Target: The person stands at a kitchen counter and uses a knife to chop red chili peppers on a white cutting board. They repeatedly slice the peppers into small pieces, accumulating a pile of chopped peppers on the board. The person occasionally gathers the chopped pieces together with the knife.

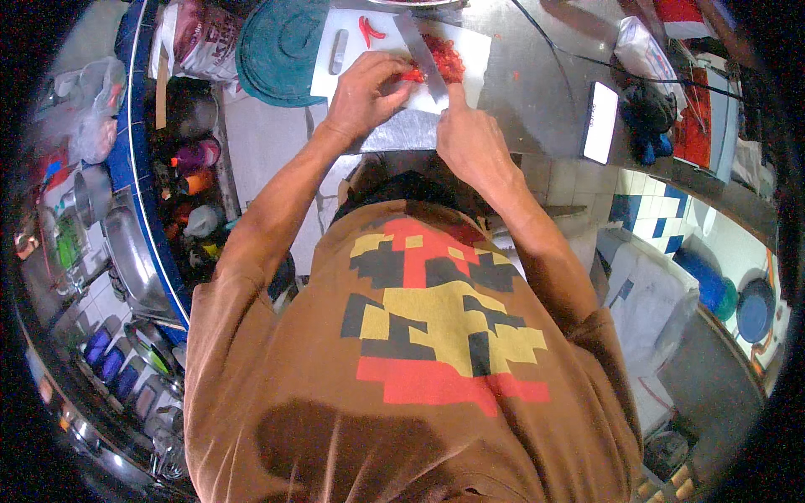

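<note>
My right hand [475, 141] holds a kitchen knife [420, 56], its index finger laid along the blade's near end; the handle is hidden in the fist. Bent fingers of my left hand [370, 91] press red chili pepper [412, 76] onto a white cutting board [393, 60], just left of the blade. Chopped red pieces [448, 58] lie in a heap right of the knife, partly under it. Towards the board's far left rests a separate slender red chili [371, 31], close to the board's handle slot.
A round green lid [283, 50] adjoins the board's left side, with a printed bag [201, 41] beyond it. On the metal table [528, 113] lie a phone with a lit screen [600, 122] and a dark cable [550, 43]. Farther right are plastic bags [648, 56].
</note>
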Demonstrator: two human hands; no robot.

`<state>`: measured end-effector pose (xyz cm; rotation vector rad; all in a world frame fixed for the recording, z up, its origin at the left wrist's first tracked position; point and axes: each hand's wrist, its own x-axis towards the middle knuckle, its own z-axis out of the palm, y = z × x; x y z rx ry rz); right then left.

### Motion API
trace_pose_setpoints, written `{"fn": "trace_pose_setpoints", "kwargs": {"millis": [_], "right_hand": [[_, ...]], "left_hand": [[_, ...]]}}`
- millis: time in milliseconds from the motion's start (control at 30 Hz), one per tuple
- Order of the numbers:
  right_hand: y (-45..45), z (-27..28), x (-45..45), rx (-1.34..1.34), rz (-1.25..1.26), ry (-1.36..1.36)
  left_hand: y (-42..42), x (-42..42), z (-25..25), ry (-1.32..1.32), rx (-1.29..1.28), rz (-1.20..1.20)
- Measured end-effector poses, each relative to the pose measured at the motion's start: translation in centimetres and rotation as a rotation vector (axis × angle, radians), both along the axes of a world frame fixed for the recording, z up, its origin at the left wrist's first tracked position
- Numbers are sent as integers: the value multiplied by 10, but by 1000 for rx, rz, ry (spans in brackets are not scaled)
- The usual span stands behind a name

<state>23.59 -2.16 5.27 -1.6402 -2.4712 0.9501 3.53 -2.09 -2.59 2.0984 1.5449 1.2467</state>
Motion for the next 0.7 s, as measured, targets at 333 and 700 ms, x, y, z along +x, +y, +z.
{"fn": "trace_pose_setpoints", "kwargs": {"millis": [333, 700], "right_hand": [[-1, -24, -5, -63, 6, -91], [3, 0, 1, 15, -30, 9]], "left_hand": [[-1, 4, 3, -15, -44, -53], [-2, -2, 2, -52, 8, 10]]}}
